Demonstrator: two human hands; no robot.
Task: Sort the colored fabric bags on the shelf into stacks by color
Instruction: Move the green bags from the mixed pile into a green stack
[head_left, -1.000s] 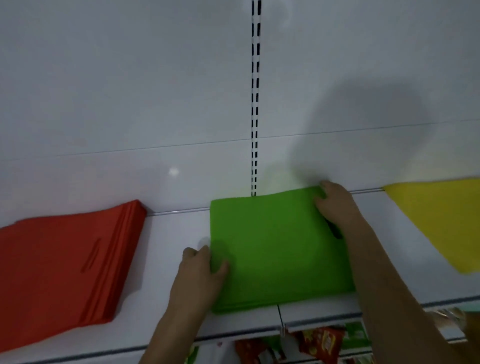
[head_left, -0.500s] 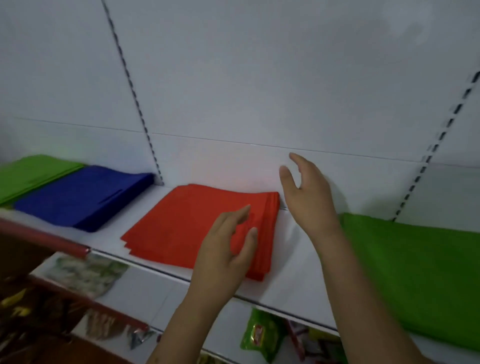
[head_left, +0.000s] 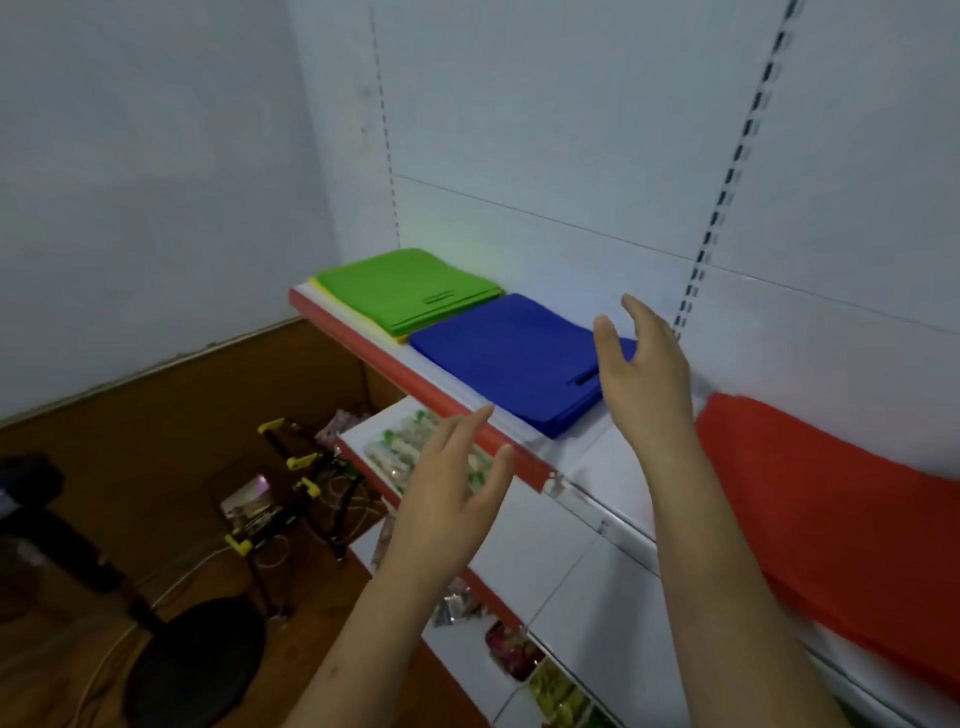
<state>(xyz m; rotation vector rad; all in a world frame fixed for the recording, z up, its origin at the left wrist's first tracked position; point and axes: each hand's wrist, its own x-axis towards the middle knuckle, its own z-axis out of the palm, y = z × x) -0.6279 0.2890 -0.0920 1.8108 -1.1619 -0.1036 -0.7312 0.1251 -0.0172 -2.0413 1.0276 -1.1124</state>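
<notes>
While neither hand is holding anything, the right hand (head_left: 644, 364) is hovering with fingers loose and spread over the near right corner of the flat stack of dark blue fabric bags (head_left: 514, 358), and the left hand (head_left: 449, 493) is hanging open and relaxed in front of the red-edged white shelf (head_left: 467, 415), lower and nearer the person. Both palms are facing roughly inward, which is looking like a two-handed reach being set up to take or square a stack from either side.

Just left of the blue stack, and touching or slightly overlapped by it, the stack of bright green fabric bags (head_left: 410, 293) is lying at the shelf's far left end, with a thin yellow bag edge (head_left: 358, 317) peeking from beneath it; that mixed pile is probably what is needing sorting. Right of the hands, a broad stack of red fabric bags (head_left: 831, 509) is lying apart from the blue.

Every stack is lying flat, its long axis running back toward the wall. The handle slots on the green and blue are sitting toward the right-hand edge.
</notes>
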